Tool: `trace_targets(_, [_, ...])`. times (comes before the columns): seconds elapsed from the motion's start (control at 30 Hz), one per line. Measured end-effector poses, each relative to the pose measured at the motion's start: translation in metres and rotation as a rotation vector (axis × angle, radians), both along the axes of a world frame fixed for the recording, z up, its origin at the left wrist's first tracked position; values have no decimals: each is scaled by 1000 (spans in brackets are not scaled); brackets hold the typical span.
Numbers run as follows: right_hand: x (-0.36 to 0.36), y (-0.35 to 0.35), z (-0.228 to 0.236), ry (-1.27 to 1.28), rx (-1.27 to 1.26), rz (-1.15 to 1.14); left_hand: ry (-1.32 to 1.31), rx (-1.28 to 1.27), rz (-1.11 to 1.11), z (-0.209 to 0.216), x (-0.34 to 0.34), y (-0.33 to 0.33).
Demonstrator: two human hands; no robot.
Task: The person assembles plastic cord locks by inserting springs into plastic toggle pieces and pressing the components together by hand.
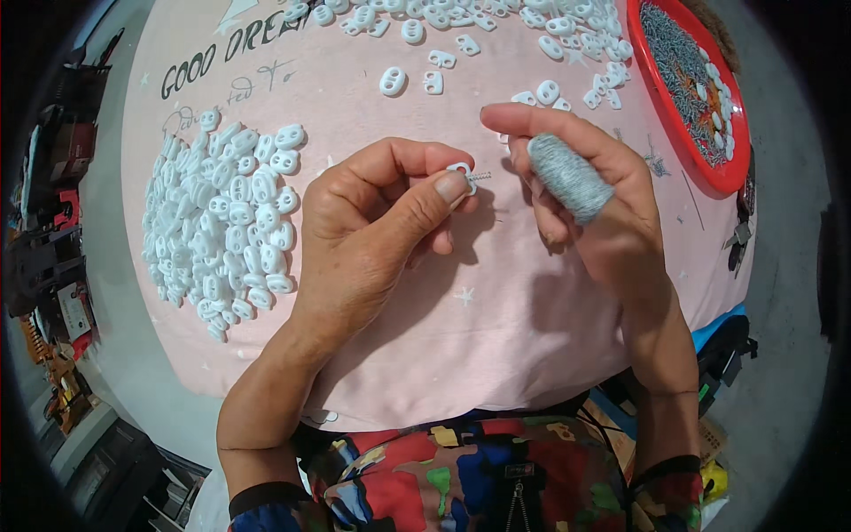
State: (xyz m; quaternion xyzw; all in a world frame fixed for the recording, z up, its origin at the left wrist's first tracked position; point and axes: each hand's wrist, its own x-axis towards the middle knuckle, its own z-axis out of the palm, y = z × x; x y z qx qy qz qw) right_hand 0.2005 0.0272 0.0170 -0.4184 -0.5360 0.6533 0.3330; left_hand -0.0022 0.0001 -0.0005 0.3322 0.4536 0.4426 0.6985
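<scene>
My left hand is closed in a pinch on a small white plastic piece with holes in it. From that piece's right side a thin metal spring sticks out. Just to the right, my right hand hovers apart from it, index finger stretched out and the other fingers loosely curled. Grey yarn-like wrapping covers its thumb. I see nothing held in the right hand. A large heap of white two-holed oval pieces lies left of my left hand.
A pink printed cloth covers the table. Loose white parts lie scattered along its far side. At the far right, a red tray holds many small grey metal springs and several white pieces. Small keys lie near the right edge.
</scene>
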Motion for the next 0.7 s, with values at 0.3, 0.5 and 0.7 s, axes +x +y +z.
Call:
trace_targets(0.3, [-6, -4, -5, 33, -38, -105, 22, -2, -13, 4, 2, -1])
trace_targets(0.5, [-10, -7, -3, 67, -20, -87, -13, 7, -21, 2, 3, -1])
trace_targets(0.7, [-14, -9, -4, 24, 4, -107, -71, 69, -7, -4, 5, -2])
